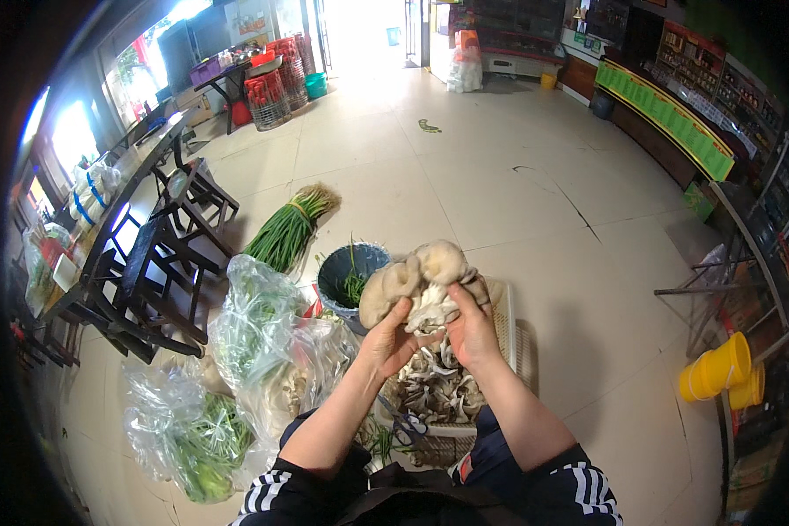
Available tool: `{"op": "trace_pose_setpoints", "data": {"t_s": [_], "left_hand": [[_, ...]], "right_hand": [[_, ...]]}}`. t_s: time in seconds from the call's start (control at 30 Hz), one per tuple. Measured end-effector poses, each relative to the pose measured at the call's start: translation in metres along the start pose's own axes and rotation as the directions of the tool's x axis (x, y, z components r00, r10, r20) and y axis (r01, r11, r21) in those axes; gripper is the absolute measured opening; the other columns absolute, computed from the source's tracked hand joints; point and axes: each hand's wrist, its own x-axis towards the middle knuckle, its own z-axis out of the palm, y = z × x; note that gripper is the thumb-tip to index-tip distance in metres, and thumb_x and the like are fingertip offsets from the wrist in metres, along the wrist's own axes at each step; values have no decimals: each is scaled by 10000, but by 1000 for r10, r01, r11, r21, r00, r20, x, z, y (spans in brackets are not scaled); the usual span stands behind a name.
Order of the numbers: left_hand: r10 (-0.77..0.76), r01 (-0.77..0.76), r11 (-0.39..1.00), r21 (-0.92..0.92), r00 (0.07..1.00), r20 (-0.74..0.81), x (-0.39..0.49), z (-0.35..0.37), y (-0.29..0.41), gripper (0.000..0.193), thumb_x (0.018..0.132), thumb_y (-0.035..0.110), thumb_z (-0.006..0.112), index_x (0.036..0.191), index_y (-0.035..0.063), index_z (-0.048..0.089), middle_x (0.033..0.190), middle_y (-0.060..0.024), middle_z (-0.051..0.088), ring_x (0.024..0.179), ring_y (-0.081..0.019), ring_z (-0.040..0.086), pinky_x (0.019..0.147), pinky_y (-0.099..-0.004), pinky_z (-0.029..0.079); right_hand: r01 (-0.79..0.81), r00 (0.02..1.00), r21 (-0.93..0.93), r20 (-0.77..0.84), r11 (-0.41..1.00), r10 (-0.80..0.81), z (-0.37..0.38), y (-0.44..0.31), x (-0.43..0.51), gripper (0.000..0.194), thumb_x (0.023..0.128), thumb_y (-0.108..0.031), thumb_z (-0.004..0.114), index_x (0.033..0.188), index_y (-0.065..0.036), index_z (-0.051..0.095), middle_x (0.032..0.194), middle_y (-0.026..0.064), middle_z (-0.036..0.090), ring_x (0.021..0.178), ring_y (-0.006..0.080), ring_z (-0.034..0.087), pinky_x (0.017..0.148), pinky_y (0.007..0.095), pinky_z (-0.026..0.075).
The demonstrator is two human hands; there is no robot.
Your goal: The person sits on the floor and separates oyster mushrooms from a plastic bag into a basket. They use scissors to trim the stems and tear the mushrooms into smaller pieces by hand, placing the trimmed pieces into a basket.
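Between both hands I hold a large cluster of oyster mushrooms (442,264), its pale stems turned towards me. My left hand (394,342) grips its left underside, and my right hand (471,329) grips the right side. Directly beneath is a cream plastic basket (505,315) holding torn mushroom pieces (434,388). A pair of scissors (407,429) with dark handles rests at the basket's near left edge, partly hidden by my left arm. Just beyond my left hand stands a dark bucket (329,279) with green trimmings inside.
Clear plastic bags of greens (253,329) and another bag (197,434) lie on the tiled floor to the left. A tied bundle of green chives or scallions (286,227) lies farther out. Dark wooden stools (164,256) flank a table at left; yellow buckets (717,368) stand at right.
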Motion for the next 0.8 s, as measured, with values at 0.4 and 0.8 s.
{"op": "trace_pose_setpoints", "data": {"t_s": [0.4,0.8], "left_hand": [[82,-33,927,-374,990,116,4,-2,3,674,844,284,716,1389,54,392,1365,-187,471,1284,-403,431,1038,-644,373],[218,-290,869,-401,952,-215,2,-4,6,459,876,137,681,1276,41,480,1263,-113,558,1189,-291,537,1007,-480,495]], "right_hand": [[262,962,-652,237,711,-137,-4,-24,15,545,896,-282,649,1332,-38,431,1330,112,437,1219,181,441,976,338,423],[107,992,-635,21,765,-121,27,7,5,101,916,-33,616,1000,2,572,846,12,610,767,70,573,689,217,492]]}}
